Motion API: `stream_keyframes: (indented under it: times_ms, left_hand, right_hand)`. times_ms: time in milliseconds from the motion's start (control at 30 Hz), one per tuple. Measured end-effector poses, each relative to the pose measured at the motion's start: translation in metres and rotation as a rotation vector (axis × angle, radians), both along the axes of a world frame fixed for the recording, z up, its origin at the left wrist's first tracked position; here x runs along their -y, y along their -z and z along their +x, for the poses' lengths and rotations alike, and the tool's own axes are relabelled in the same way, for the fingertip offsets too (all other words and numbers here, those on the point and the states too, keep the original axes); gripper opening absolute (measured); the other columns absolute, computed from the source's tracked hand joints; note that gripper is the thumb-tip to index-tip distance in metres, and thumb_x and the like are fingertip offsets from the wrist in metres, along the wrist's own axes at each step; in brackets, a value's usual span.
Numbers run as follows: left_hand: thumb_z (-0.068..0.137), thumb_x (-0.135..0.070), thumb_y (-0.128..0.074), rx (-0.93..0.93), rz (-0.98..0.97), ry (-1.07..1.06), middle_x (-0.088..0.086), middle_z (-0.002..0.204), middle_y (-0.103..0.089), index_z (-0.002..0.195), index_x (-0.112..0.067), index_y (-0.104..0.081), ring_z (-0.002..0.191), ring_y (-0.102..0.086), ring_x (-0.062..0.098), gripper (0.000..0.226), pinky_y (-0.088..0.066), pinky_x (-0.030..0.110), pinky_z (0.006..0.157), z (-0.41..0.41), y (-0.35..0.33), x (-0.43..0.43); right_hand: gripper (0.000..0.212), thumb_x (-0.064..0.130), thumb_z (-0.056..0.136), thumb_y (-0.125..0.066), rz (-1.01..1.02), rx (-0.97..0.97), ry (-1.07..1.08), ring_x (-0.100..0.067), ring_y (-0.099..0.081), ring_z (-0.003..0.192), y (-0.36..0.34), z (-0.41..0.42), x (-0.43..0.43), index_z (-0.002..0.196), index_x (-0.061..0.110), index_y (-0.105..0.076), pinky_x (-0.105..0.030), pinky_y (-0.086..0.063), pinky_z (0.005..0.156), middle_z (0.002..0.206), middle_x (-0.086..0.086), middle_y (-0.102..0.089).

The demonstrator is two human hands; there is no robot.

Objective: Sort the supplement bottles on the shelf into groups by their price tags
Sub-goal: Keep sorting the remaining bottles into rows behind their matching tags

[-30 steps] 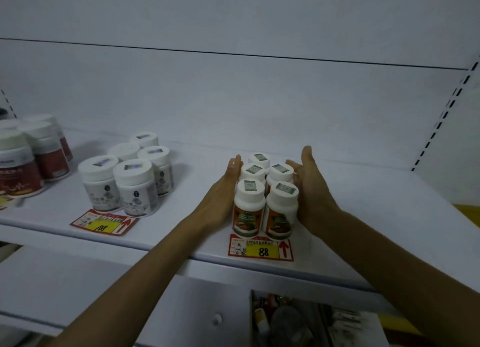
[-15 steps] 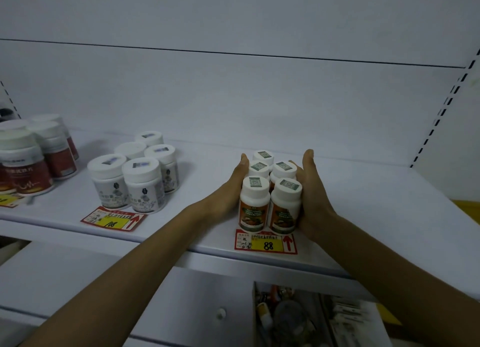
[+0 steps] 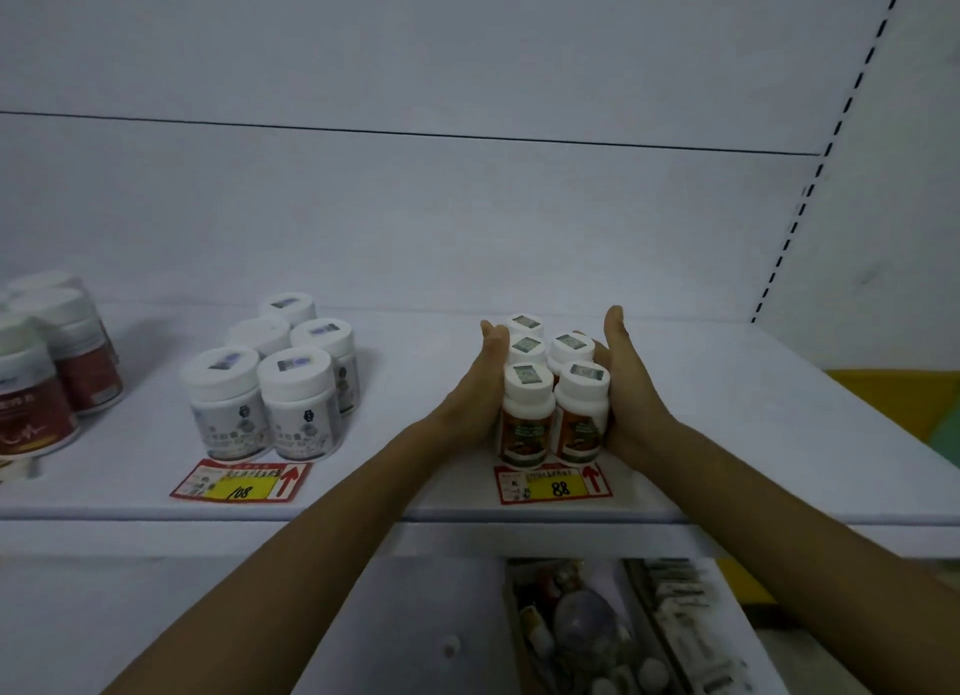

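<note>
Several small orange-labelled bottles [image 3: 524, 419] with white caps stand packed together on the white shelf [image 3: 727, 434], just behind a red and yellow price tag marked 88 [image 3: 553, 484]. My left hand [image 3: 475, 395] presses flat against the left side of this cluster with straight fingers. My right hand [image 3: 631, 393] presses flat against its right side. To the left, several wider white bottles [image 3: 265, 387] stand behind a tag marked 108 [image 3: 241, 481]. Red-labelled bottles [image 3: 47, 382] stand at the far left edge.
The shelf's back wall rises behind the bottles, and a slotted upright [image 3: 810, 185] runs up at the right. Bare shelf lies right of my right hand. Below the shelf's front edge an open box of small items [image 3: 597, 627] shows.
Both hands have closed in on the 88 cluster, and the bottles stand tighter together. The view has shifted, so the groups sit further right in frame.
</note>
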State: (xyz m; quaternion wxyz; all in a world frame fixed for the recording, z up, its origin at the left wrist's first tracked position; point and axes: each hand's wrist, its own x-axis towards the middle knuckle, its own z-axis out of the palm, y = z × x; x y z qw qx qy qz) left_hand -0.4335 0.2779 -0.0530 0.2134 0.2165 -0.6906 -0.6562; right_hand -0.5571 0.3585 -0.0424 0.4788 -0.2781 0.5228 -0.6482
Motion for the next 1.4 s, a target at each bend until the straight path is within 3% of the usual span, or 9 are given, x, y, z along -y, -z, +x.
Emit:
stream_keyframes:
  times_ms: [200, 300, 367, 533, 667, 800, 933, 1100, 1400]
  left_hand:
    - [0.092, -0.053, -0.006, 0.093, -0.285, -0.088, -0.004, 0.157, 0.002, 0.148, -0.018, 0.005, 0.144, -0.005, 0.012, 0.067, -0.007, 0.025, 0.112, 0.018, -0.022, 0.002]
    - [0.088, -0.06, -0.008, 0.057, -0.403, -0.141, -0.003, 0.157, -0.012, 0.148, -0.022, -0.006, 0.144, -0.014, 0.013, 0.072, -0.005, 0.035, 0.118, 0.037, -0.052, 0.009]
    - [0.083, -0.07, -0.011, -0.025, -0.477, -0.193, -0.001, 0.151, -0.032, 0.145, -0.025, -0.023, 0.139, -0.03, 0.017, 0.078, -0.018, 0.044, 0.117, 0.056, -0.074, 0.014]
    - [0.091, -0.048, -0.014, -0.37, -0.596, -0.499, -0.003, 0.131, -0.055, 0.135, -0.021, -0.043, 0.123, -0.049, 0.007, 0.059, -0.035, 0.031, 0.108, 0.141, -0.099, 0.03]
    - [0.088, -0.051, -0.013, -0.357, -0.444, -0.719, -0.005, 0.142, -0.045, 0.136, -0.026, -0.04, 0.132, -0.039, 0.009, 0.06, -0.027, 0.037, 0.114, 0.202, -0.058, 0.054]
    - [0.098, -0.047, -0.011, -0.185, -0.201, -0.686, -0.007, 0.154, -0.02, 0.145, -0.028, -0.022, 0.142, -0.02, 0.014, 0.052, -0.012, 0.034, 0.117, 0.224, -0.025, 0.063]
    - [0.094, -0.056, -0.005, -0.185, 0.132, -0.383, -0.013, 0.133, -0.041, 0.143, -0.027, -0.028, 0.118, -0.045, 0.011, 0.061, -0.033, 0.032, 0.102, 0.217, -0.014, 0.061]
    - [0.088, -0.068, -0.009, -0.208, 0.115, -0.313, 0.005, 0.132, -0.056, 0.138, -0.029, -0.04, 0.116, -0.057, 0.024, 0.071, -0.043, 0.048, 0.102, 0.207, 0.004, 0.077]
    - [0.094, -0.054, -0.009, -0.175, 0.008, -0.337, 0.002, 0.138, -0.051, 0.142, -0.026, -0.033, 0.118, -0.054, 0.021, 0.061, -0.045, 0.029, 0.091, 0.208, 0.01, 0.082]
  right_hand:
    - [0.073, 0.064, 0.091, -0.028, 0.07, -0.301, 0.235, -0.019, -0.033, 0.139, -0.041, 0.001, -0.004, 0.144, 0.015, -0.035, -0.04, -0.021, 0.117, 0.151, -0.004, -0.036]
    - [0.064, 0.057, 0.094, -0.033, 0.029, -0.434, 0.265, -0.018, -0.028, 0.141, -0.079, 0.019, 0.002, 0.143, 0.016, -0.037, -0.043, -0.015, 0.118, 0.151, -0.002, -0.036]
    - [0.061, 0.056, 0.094, -0.036, -0.014, -0.491, 0.268, -0.019, -0.03, 0.14, -0.098, 0.042, 0.01, 0.143, 0.019, -0.039, -0.044, -0.018, 0.117, 0.149, 0.001, -0.039]
    - [0.053, 0.052, 0.096, -0.035, -0.164, -0.546, 0.232, -0.014, -0.04, 0.132, -0.097, 0.134, 0.033, 0.139, 0.024, -0.041, -0.028, -0.028, 0.102, 0.144, 0.006, -0.044]
    - [0.05, 0.049, 0.097, -0.032, -0.156, -0.374, 0.231, -0.011, -0.039, 0.13, -0.054, 0.191, 0.056, 0.14, 0.024, -0.04, -0.024, -0.026, 0.098, 0.146, 0.007, -0.042]
    - [0.058, 0.054, 0.097, -0.025, -0.055, -0.196, 0.285, -0.014, -0.039, 0.13, -0.015, 0.219, 0.072, 0.145, 0.024, -0.033, -0.027, -0.027, 0.097, 0.146, 0.008, -0.039]
    - [0.062, 0.063, 0.093, -0.023, -0.111, -0.158, 0.261, -0.019, -0.056, 0.118, 0.01, 0.227, 0.082, 0.136, 0.025, -0.048, -0.042, -0.041, 0.105, 0.134, 0.003, -0.056]
    - [0.057, 0.056, 0.096, -0.023, -0.107, -0.286, 0.284, -0.021, -0.062, 0.112, 0.013, 0.231, 0.083, 0.133, 0.025, -0.051, -0.046, -0.047, 0.101, 0.127, -0.001, -0.063]
    - [0.055, 0.058, 0.094, -0.024, -0.077, -0.352, 0.287, -0.02, -0.063, 0.111, 0.013, 0.237, 0.081, 0.131, 0.028, -0.051, -0.046, -0.048, 0.1, 0.125, 0.0, -0.064]
